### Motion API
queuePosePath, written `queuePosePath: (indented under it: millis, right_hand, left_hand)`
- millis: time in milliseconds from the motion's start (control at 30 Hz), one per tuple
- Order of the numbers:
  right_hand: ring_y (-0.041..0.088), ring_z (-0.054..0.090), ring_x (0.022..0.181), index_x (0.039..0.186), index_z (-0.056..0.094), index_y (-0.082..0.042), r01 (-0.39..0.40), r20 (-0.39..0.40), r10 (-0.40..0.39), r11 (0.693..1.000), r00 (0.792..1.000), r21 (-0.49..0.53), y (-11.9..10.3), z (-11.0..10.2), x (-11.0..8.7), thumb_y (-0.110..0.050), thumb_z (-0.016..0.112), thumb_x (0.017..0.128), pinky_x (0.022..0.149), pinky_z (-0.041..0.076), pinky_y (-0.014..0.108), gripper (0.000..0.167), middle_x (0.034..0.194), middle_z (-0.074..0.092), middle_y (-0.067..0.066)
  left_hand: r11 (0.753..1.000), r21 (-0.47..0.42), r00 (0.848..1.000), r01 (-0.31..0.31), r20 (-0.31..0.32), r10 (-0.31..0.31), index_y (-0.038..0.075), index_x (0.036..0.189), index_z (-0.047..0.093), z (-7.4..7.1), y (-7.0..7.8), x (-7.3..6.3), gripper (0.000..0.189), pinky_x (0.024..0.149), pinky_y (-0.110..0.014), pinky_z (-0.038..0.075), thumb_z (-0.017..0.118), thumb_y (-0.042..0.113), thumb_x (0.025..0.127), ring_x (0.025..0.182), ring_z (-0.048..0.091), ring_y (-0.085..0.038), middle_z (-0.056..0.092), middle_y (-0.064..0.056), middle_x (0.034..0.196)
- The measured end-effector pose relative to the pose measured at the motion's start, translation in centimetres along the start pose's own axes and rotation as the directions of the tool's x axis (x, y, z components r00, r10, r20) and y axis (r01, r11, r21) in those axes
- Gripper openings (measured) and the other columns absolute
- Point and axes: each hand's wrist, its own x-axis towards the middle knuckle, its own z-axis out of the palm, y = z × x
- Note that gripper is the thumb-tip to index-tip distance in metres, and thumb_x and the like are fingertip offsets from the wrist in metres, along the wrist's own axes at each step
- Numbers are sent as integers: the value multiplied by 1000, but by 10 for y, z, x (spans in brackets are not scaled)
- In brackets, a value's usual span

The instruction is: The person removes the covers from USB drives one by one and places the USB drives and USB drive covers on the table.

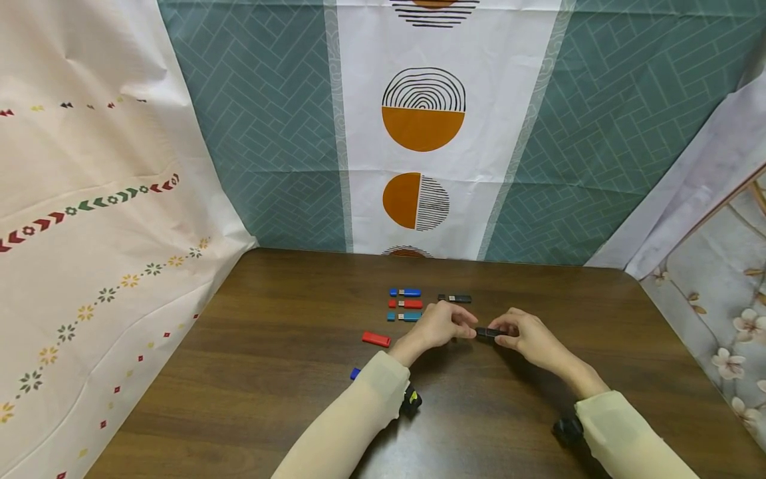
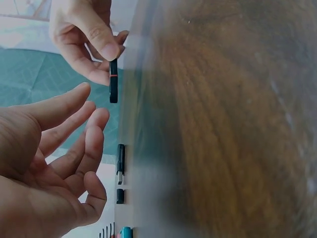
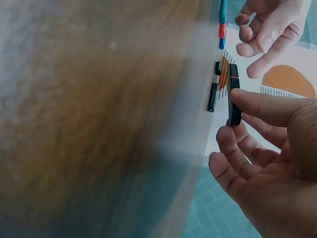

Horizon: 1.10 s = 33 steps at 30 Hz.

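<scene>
A capped black USB flash drive (image 1: pixel 486 332) with a thin red line across it is pinched between the thumb and fingers of my right hand (image 1: pixel 529 336), just above the table. My left hand (image 1: pixel 439 326) is at the drive's other end, fingers loosely bent; in the left wrist view a small gap separates its fingertips from the drive (image 2: pixel 114 89). Behind the left hand lies another black flash drive (image 1: pixel 459 299), its cap off beside the metal plug. Left of it are uncapped blue (image 1: pixel 409 293), red (image 1: pixel 411 304) and teal (image 1: pixel 409 317) flash drives in a column.
A closed red flash drive (image 1: pixel 376 339) lies left of my left forearm. Nearer, a blue piece (image 1: pixel 355 374) is mostly hidden by the sleeve. The brown wooden table (image 1: pixel 287 319) ends at a patterned cloth (image 1: pixel 287 133) behind, with more cloth at both sides.
</scene>
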Motion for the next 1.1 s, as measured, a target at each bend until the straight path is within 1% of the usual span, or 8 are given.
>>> queuePosePath:
  millis: [167, 367, 567, 733, 867, 1100]
  right_hand:
    - [11, 52, 78, 106, 76, -4, 8, -21, -8, 1000, 1000, -4, -5, -1, 4, 1, 77, 91, 67, 44, 27, 16, 89, 58, -2]
    - [12, 52, 80, 110, 75, -3, 38, -23, -38, 999, 999, 5, -16, -1, 8, -1, 77, 92, 67, 45, 27, 18, 90, 59, -2]
    - [13, 52, 80, 109, 76, -4, 37, -41, -36, 999, 999, 20, -27, 3, 14, 1, 77, 92, 68, 45, 27, 18, 90, 58, -1]
    - [14, 52, 82, 112, 75, -3, 52, -27, -50, 997, 998, 57, -38, 10, 23, -2, 76, 93, 68, 45, 27, 19, 94, 59, 1]
    - [15, 52, 82, 114, 75, -3, 62, -28, -60, 995, 998, 74, -46, 15, 30, -1, 75, 93, 69, 46, 27, 20, 95, 59, 4]
    - [16, 51, 80, 113, 76, -3, 96, -45, -92, 990, 995, 103, -61, 25, 39, 2, 76, 92, 67, 45, 26, 22, 94, 58, 3]
  left_hand:
    - [1000, 1, 1000, -13, -14, 14, 11, 117, 79, -6, -1, -2, 23, 66, -25, 50, 79, 19, 95, 84, 71, -19, 77, 5, 90]
    - [999, 23, 999, -32, -37, 33, 8, 120, 78, -15, 1, -6, 27, 68, -23, 51, 79, 19, 95, 80, 67, -12, 75, 5, 91]
    - [998, 54, 996, -37, -81, 41, 10, 119, 78, -25, 1, -13, 27, 71, -24, 52, 80, 19, 94, 82, 65, -7, 75, 5, 95]
    - [995, 93, 992, -38, -116, 49, 13, 118, 78, -34, -3, -22, 26, 71, -24, 54, 80, 21, 94, 84, 66, -7, 74, 7, 96]
    - [995, 82, 987, -61, -144, 72, 13, 118, 79, -39, -7, -28, 26, 71, -26, 55, 80, 20, 94, 86, 67, -9, 75, 4, 100]
    - [989, 134, 975, -70, -200, 96, 14, 121, 78, -46, -11, -40, 29, 75, -25, 55, 80, 22, 93, 90, 67, -10, 75, 0, 108]
